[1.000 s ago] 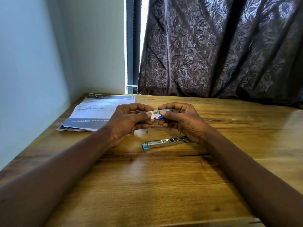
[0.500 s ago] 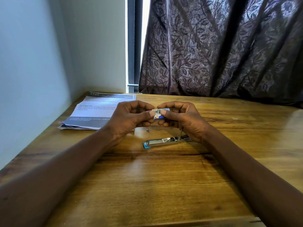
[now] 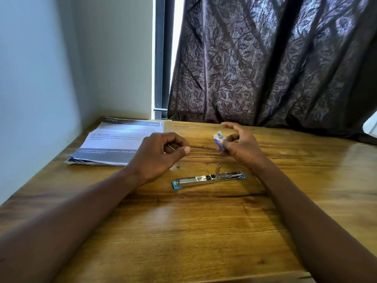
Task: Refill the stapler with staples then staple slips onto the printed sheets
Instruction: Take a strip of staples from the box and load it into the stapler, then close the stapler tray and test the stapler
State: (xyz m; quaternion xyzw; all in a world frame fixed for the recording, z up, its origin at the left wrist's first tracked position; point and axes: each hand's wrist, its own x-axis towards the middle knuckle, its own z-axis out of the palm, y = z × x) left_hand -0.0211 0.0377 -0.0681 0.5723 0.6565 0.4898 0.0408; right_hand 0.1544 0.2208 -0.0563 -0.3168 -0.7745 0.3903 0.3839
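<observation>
The stapler (image 3: 208, 178), chrome with blue ends, lies swung open flat on the wooden table (image 3: 204, 231) between my forearms. My right hand (image 3: 242, 146) grips a small blue and white staple box (image 3: 219, 138) just above the table, beyond the stapler. My left hand (image 3: 161, 154) hovers left of the box, thumb and fingers pinched on a thin pale strip of staples (image 3: 171, 148) that is mostly hidden by the fingers. A stack of printed sheets (image 3: 118, 139) lies at the far left of the table. No separate slips are visible.
A tiny loose piece of staples (image 3: 179, 165) lies on the table just left of the stapler's hinge. A white wall (image 3: 30, 99) bounds the left side and a dark patterned curtain (image 3: 275, 68) hangs behind. A white object (image 3: 370, 125) shows at the right edge.
My hands were together on the staple box; now they have drawn apart, the left moving left with the strip and the right keeping the box. The stapler's right half is uncovered.
</observation>
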